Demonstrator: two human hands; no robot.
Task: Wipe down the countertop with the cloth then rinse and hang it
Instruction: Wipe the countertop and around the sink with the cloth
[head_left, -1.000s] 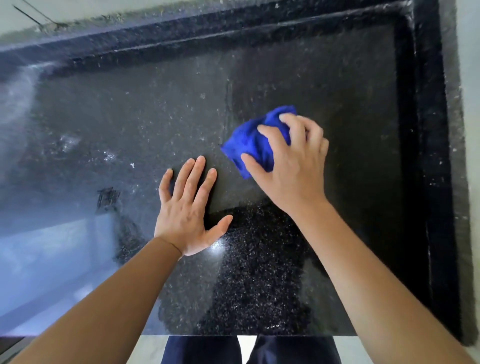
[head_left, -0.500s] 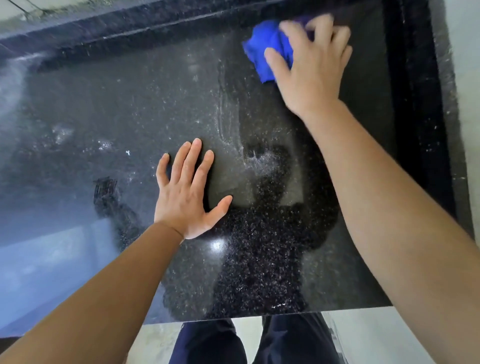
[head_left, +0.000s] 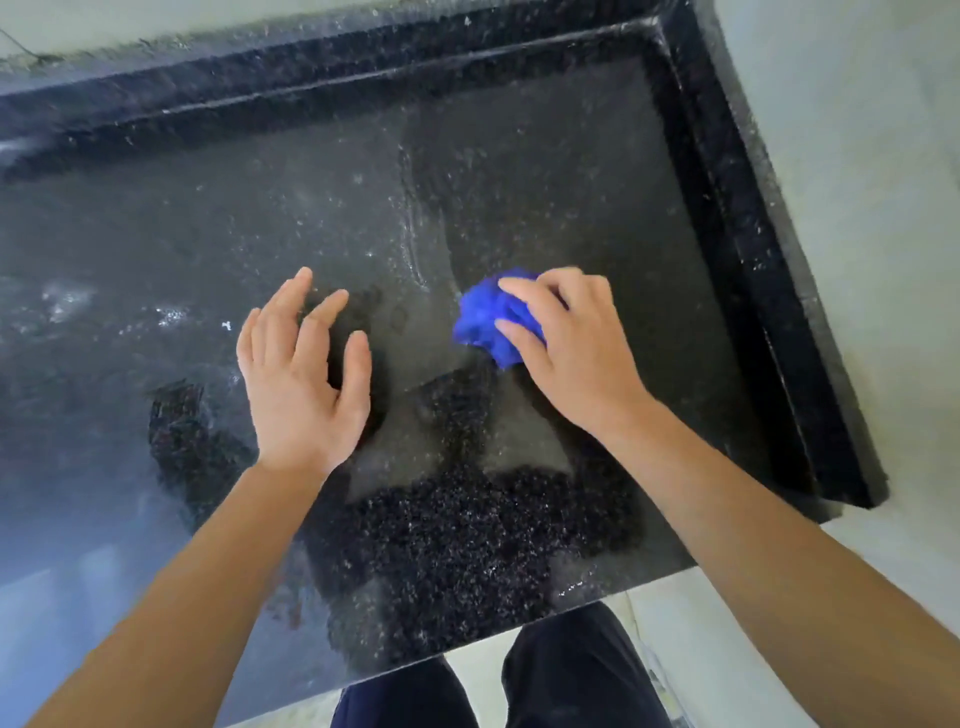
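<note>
A bunched blue cloth (head_left: 485, 319) lies on the black speckled granite countertop (head_left: 208, 249), right of centre. My right hand (head_left: 566, 348) grips the cloth from above, fingers curled over it, and presses it to the stone. To the left of the cloth, my left hand (head_left: 301, 374) hovers just over the counter with its fingers spread and relaxed, holding nothing. Wet wipe streaks run across the stone behind the cloth.
A raised black granite lip (head_left: 737, 218) borders the counter at the back and right, with a pale wall (head_left: 857, 130) beyond it. The counter's front edge (head_left: 519, 629) is near my dark trousers (head_left: 571, 680). Pale floor shows below.
My right hand has pulled the cloth back from the far edge toward the middle of the counter. My left hand has lifted off the stone, where it lay flat before.
</note>
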